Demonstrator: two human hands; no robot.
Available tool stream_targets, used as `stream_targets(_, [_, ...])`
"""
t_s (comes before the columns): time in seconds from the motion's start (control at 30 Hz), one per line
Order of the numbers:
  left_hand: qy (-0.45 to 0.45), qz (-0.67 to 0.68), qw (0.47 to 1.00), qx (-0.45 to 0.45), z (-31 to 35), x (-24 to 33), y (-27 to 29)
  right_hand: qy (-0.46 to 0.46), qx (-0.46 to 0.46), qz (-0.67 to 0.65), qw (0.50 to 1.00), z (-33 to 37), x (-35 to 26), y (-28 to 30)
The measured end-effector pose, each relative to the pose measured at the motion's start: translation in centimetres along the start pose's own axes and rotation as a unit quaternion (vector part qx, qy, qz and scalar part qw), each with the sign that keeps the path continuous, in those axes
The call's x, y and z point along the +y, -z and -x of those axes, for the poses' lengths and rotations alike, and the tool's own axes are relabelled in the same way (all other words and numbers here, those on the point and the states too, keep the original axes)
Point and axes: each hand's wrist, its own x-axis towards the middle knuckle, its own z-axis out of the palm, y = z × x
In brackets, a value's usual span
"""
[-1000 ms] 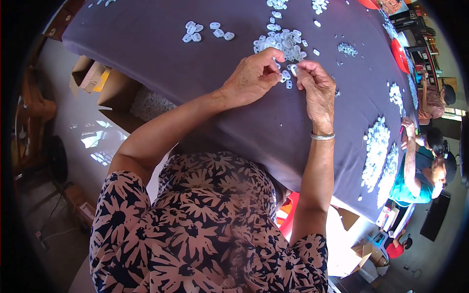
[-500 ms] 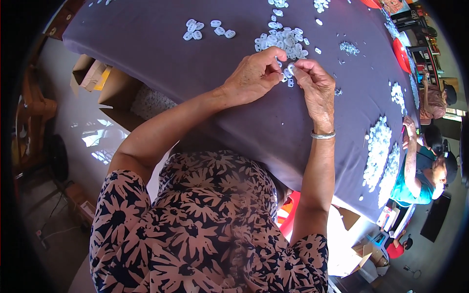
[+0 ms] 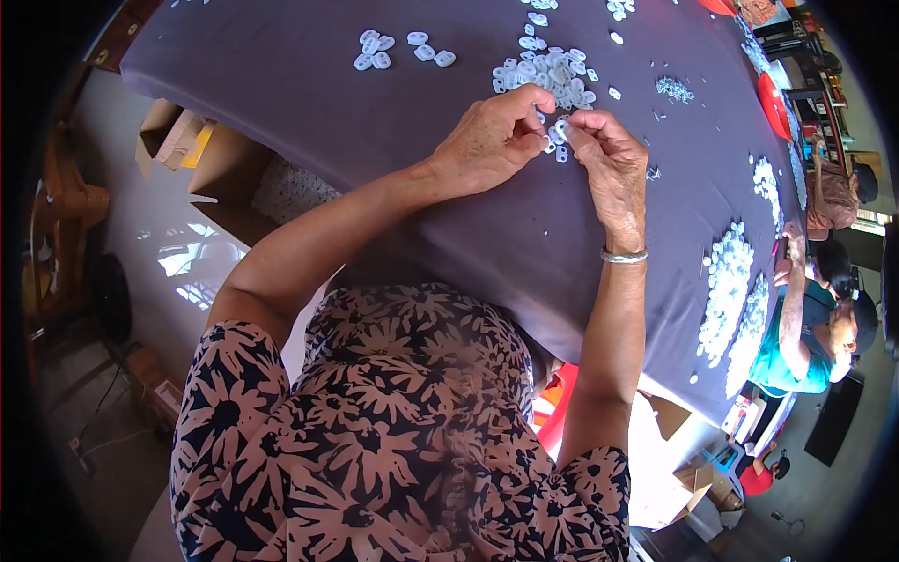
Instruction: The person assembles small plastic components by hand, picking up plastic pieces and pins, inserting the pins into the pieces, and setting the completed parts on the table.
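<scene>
My right hand (image 3: 609, 159) pinches a white oval plastic piece (image 3: 561, 130) with holes between thumb and fingertips. Close beside it, my left hand (image 3: 492, 139) is curled, a small white part (image 3: 550, 145) at its thumb tip; its exact shape is too small to make out. Both hands hover over the cloth-covered table, fingertips a short gap apart. Just beyond them lies a heap of the same white pieces (image 3: 560, 77), partly hidden by my fingers. A loose white piece (image 3: 562, 154) rests on the cloth below the fingertips.
On the dark tablecloth (image 3: 309, 103) are small groups of white pieces (image 3: 373, 51), tiny metal parts (image 3: 673, 89) and a large white heap (image 3: 726, 290). A red bowl (image 3: 771, 105) stands at the right. Another person (image 3: 796, 347) works there. An open carton (image 3: 229, 178) sits at the left.
Both hands have shifted very slightly, the right one a little rightward and up. The pinched oval piece moves with it; the grips look alike.
</scene>
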Motion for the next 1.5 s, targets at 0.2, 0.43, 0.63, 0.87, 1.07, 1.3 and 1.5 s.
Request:
stream_targets(0.2, [-0.002, 0.004, 1.000, -0.001, -0.1, -0.2, 0.0, 0.005, -0.009, 0.005, 1.000, 0.0, 0.3, 0.1])
stream_targets(0.43, [-0.026, 0.011, 0.999, 0.029, -0.1, -0.6, -0.1, -0.003, -0.042, 0.022, 0.999, 0.0, 0.4, -0.2])
stream_targets(0.63, [0.002, 0.027, 0.999, 0.018, 0.1, -0.1, -0.1, 0.013, -0.036, -0.008, 0.999, 0.1, 0.9, -0.5])
stream_targets(0.87, [0.030, 0.087, 0.996, 0.010, 0.0, -0.1, 0.3, 0.019, -0.049, -0.009, 0.999, 0.1, 0.8, -0.6])
stream_targets(1.07, [0.044, 0.125, 0.991, -0.008, -0.1, 0.0, 0.5, 0.089, -0.026, 0.092, 0.991, 0.3, 0.6, -0.8])
stream_targets(1.3, [0.105, 0.165, 0.981, -0.021, -0.1, 2.1, 1.4, 0.136, 0.007, 0.146, 0.980, 0.5, -0.7, -1.2])
stream_targets(1.5, [0.053, 0.152, 0.987, -0.012, -0.3, 0.7, 1.0, 0.185, 0.024, 0.186, 0.965, 0.4, -0.8, -1.4])
